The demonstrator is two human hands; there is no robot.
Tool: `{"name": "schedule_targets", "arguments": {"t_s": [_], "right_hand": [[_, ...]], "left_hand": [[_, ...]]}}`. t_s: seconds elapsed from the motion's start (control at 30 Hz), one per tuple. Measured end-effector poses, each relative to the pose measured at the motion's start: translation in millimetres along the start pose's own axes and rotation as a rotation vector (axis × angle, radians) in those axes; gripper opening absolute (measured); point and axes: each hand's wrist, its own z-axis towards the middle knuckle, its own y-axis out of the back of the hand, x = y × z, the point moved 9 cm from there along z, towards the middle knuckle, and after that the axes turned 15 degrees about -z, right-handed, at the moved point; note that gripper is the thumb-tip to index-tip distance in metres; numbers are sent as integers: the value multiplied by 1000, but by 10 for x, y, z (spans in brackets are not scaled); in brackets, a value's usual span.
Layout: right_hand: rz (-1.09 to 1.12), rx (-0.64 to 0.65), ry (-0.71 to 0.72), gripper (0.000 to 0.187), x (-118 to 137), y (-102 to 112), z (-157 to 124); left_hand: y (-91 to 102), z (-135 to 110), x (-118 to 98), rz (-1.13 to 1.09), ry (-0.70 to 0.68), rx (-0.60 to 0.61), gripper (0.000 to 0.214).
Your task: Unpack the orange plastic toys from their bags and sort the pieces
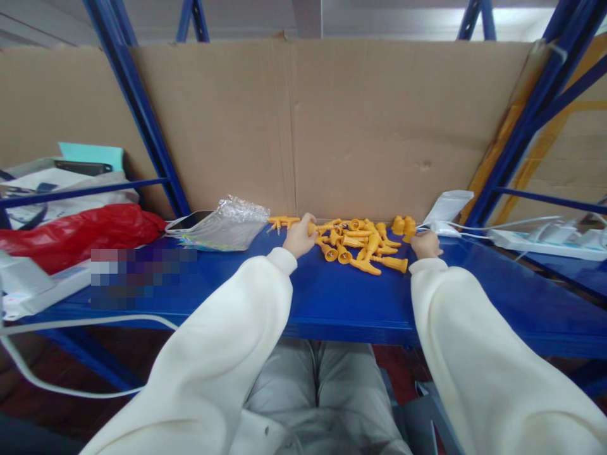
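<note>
One blue worktop (pixel 341 309) carries heaped orange corkscrew pieces (pixel 353 242). Right hand (pixel 426 244): curled, grip contents cannot be told. Left hand (pixel 298 237): grip narrow on an orange piece (pixel 312 229); lifting singly should avoid snagging neighbours. Orange caps (pixel 408 226) stand just beside the right fingers.

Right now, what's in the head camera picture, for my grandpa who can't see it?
A person's left hand touches a heap of yellow pieces on a blue shelf. The right hand rests at the heap's right end, with cardboard behind.
</note>
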Motion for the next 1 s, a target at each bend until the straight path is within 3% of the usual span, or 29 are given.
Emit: {"name": "schedule_targets", "arguments": {"t_s": [0.1, 0.27, 0.53, 0.83, 1.0], "right_hand": [[-42, 76, -138, 14, -46, 12, -72], [-58, 119, -73, 17, 42, 15, -98], [-143, 265, 43, 23, 135, -167, -139], [-43, 227, 167, 25, 151, -363, 25], [-116, 260, 220, 32, 185, -437, 20]], "left_hand": [[-7, -4, 3, -2, 2, 4, 25], [-19, -12, -16, -4, 7, 20, 26], [-1, -23, -38, 8, 30, 15, 25], [-7, -24, -55, 8, 32, 24, 26], [-12, -24, -45, 25, 41, 29, 26]]}}
